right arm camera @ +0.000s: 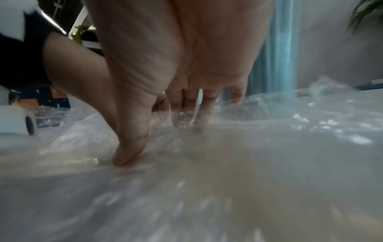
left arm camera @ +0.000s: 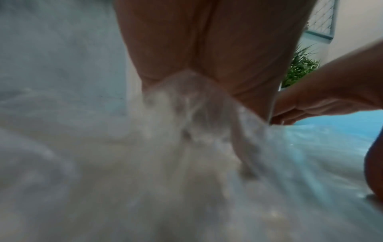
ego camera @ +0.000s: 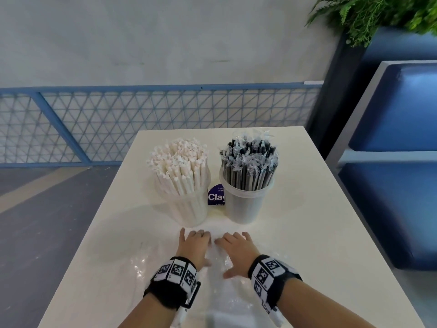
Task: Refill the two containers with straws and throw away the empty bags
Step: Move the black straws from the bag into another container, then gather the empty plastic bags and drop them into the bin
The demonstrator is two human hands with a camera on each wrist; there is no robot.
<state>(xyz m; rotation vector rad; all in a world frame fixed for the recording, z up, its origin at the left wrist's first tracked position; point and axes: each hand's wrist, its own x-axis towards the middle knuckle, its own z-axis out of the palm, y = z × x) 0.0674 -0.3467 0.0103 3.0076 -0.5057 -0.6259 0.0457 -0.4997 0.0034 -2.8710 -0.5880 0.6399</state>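
Note:
Two clear containers stand at the middle of the white table (ego camera: 307,233). The left container (ego camera: 186,204) is packed with white paper straws (ego camera: 179,162); the right container (ego camera: 243,204) holds black wrapped straws (ego camera: 248,162). Clear plastic bags (ego camera: 163,266) lie flat near the front edge. My left hand (ego camera: 194,242) sits on the plastic with its fingers curled, and the plastic (left arm camera: 186,131) bunches up into its palm (left arm camera: 207,49). Beside it, my right hand (ego camera: 236,247) presses straight fingers (right arm camera: 203,104) and thumb down on the bag (right arm camera: 228,163).
A purple card (ego camera: 216,196) stands between the containers. Beyond the table's left edge the floor drops away to a blue mesh railing (ego camera: 142,119). A blue padded bench (ego camera: 402,162) runs along the right, with a plant (ego camera: 378,15) above it.

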